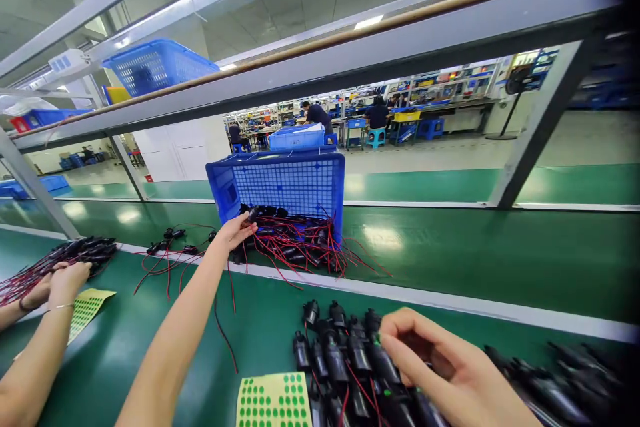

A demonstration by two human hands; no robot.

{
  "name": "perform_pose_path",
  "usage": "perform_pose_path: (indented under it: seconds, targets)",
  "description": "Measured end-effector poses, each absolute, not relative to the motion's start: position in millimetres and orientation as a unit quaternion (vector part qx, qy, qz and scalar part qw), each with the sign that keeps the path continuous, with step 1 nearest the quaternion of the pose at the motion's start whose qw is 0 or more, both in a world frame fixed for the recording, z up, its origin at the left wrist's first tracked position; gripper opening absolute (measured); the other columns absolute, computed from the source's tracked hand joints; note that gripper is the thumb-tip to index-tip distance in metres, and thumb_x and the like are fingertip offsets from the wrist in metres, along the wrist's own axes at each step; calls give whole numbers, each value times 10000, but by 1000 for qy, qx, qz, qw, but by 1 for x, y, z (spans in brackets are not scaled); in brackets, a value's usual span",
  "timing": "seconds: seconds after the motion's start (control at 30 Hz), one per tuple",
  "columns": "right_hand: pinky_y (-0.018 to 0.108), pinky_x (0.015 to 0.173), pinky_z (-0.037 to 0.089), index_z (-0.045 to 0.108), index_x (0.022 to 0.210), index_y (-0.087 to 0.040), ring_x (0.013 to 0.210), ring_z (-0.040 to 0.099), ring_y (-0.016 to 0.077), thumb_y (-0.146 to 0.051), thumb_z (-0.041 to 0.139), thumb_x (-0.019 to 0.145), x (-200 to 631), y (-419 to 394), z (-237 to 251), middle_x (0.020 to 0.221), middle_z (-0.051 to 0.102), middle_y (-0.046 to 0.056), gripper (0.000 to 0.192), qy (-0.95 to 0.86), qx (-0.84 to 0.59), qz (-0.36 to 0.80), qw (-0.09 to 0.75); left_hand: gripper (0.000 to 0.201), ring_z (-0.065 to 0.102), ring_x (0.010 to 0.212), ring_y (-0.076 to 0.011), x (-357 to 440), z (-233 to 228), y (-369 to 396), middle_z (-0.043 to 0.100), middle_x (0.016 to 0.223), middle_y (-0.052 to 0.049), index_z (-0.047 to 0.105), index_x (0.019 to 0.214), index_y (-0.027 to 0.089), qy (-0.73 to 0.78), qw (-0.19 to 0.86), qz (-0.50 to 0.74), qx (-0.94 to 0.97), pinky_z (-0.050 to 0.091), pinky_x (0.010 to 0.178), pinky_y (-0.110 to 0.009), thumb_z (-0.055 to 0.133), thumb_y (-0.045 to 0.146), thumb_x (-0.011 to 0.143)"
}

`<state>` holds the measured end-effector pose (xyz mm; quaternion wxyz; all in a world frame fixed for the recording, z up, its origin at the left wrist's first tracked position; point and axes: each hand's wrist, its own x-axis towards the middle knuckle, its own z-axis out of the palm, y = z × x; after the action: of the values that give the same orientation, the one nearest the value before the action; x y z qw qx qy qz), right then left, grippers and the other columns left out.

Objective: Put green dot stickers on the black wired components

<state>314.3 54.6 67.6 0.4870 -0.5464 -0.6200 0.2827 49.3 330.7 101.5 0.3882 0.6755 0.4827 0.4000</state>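
Observation:
My left hand (236, 230) reaches to the front of a tilted blue crate (277, 160), its fingers closed on a small black motor (253, 214). More black motors with red and black wires (295, 233) spill from the crate's open side. Above a group of black motors (333, 353) standing close together on the green bench hovers my right hand (440, 360), fingers curled, thumb and forefinger together. A green dot shows by its fingertips; what they pinch is hidden. A sheet of green dot stickers (274, 401) lies left of the group, with some dots gone.
At left, a co-worker's hands (67, 280) work by a pile of wired motors (87, 250) and another sticker sheet (87, 310). Loose motors (173, 235) lie between us. More dark parts (555, 373) lie at right. A shelf frame (350, 53) crosses overhead, carrying a blue basket (160, 67).

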Motion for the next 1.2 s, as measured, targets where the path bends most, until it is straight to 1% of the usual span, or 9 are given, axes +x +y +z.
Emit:
perform_pose_path:
  seconds: [0.1, 0.17, 0.3, 0.43, 0.6, 0.8, 0.9, 1.0, 1.2]
  targets:
    - [230, 548, 494, 624, 771, -223, 573, 514, 135, -572, 617, 889, 315, 51, 77, 640, 519, -31, 368, -593, -520, 386, 479, 298, 686, 993, -205, 43, 105, 269, 686, 1157, -97, 634, 1161, 143, 407, 504, 461, 606, 589, 901, -416, 598, 387, 993]
    - [237, 563, 478, 616, 779, -219, 583, 502, 132, -595, 625, 885, 311, 49, 79, 643, 500, -40, 390, -588, -501, 417, 480, 283, 693, 1001, -189, 43, 103, 218, 703, 1102, -102, 629, 1102, 134, 353, 561, 485, 571, 553, 992, -398, 634, 381, 965]
    - [253, 582, 433, 617, 794, -214, 582, 490, 128, -616, 629, 895, 301, 41, 78, 642, 509, -44, 414, -601, -480, 435, 469, 575, 704, 1033, -245, 57, 89, 116, 710, 1093, -95, 621, 1198, 152, 268, 640, 477, 540, 524, 1034, -448, 860, 427, 754]
    - [255, 591, 394, 629, 778, -220, 587, 452, 124, -624, 668, 863, 291, 27, 83, 626, 502, -53, 415, -580, -477, 443, 489, 476, 664, 1136, -212, 74, 73, 52, 688, 1202, -93, 583, 1238, 208, 168, 703, 442, 531, 458, 1058, -376, 806, 374, 852]
    - [249, 607, 418, 634, 791, -227, 632, 478, 134, -586, 661, 873, 288, 13, 92, 701, 534, -35, 370, -597, -478, 434, 476, 497, 630, 1113, -195, 82, 52, 30, 634, 1186, -72, 426, 1228, 269, 191, 678, 425, 569, 426, 1002, -356, 753, 436, 893]
    - [231, 593, 465, 627, 788, -231, 671, 536, 148, -464, 617, 922, 283, 9, 89, 770, 579, -6, 269, -655, -467, 410, 429, 503, 542, 1054, -208, 90, 35, 24, 569, 1150, -98, 436, 1251, 209, 285, 542, 436, 659, 411, 970, -385, 565, 598, 960]
    - [237, 648, 503, 628, 779, -239, 733, 592, 162, -388, 591, 939, 278, 6, 85, 814, 609, 5, 222, -681, -444, 392, 431, 444, 543, 999, -203, 96, 29, 20, 545, 1115, -101, 425, 1184, 196, 289, 474, 470, 686, 429, 916, -381, 469, 598, 1000]
    - [253, 698, 525, 623, 788, -248, 799, 628, 181, -336, 556, 961, 276, 4, 82, 837, 626, 14, 205, -718, -415, 368, 420, 422, 539, 939, -199, 100, 22, 19, 522, 1076, -92, 396, 1193, 202, 294, 430, 486, 702, 437, 848, -367, 421, 585, 1018]
    - [235, 674, 526, 599, 816, -255, 750, 629, 153, -225, 517, 968, 276, 2, 79, 835, 618, -4, 175, -751, -398, 334, 407, 342, 532, 963, -206, 104, 11, 19, 496, 1089, -76, 369, 1200, 238, 276, 392, 510, 714, 426, 843, -363, 400, 538, 1037]
